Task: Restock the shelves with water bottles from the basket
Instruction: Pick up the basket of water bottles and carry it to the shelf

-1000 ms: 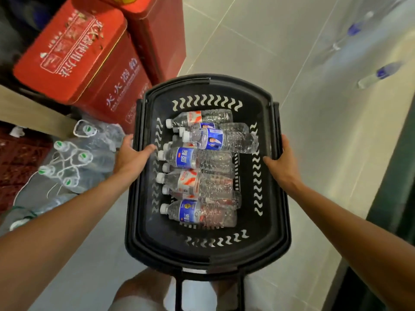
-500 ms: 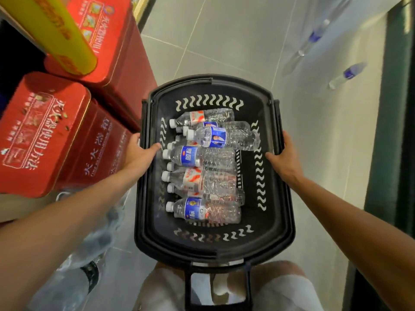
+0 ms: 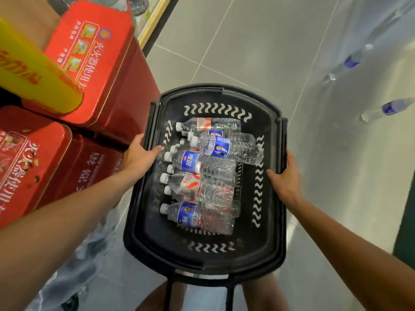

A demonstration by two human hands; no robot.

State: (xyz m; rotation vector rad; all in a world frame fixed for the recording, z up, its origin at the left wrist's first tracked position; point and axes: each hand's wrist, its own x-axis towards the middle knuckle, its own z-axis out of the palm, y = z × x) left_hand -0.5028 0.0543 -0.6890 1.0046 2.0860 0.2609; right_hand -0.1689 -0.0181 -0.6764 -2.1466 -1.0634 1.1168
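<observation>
A black plastic basket point(image 3: 272, 221) is held in front of me above the tiled floor. Several clear water bottles lie on their sides inside it, caps to the left, among them one with a blue label point(image 3: 190, 162) and one with a red-and-white label point(image 3: 193, 185). My left hand point(image 3: 139, 157) grips the basket's left rim, thumb over the edge. My right hand point(image 3: 284, 178) grips the right rim, thumb inside. The basket's handle hangs down at its near end, between my knees.
Red gift boxes point(image 3: 94, 63) are stacked close on the left, with a yellow box point(image 3: 33, 72) on top of one. Wrapped packs of bottles point(image 3: 74, 265) lie low at the left. Two bottle reflections point(image 3: 386, 108) show in the shiny panel at the right.
The view has shifted forward and the basket has risen along the red boxes, which now fill more of the left side. Both hands keep the same hold on the rims.
</observation>
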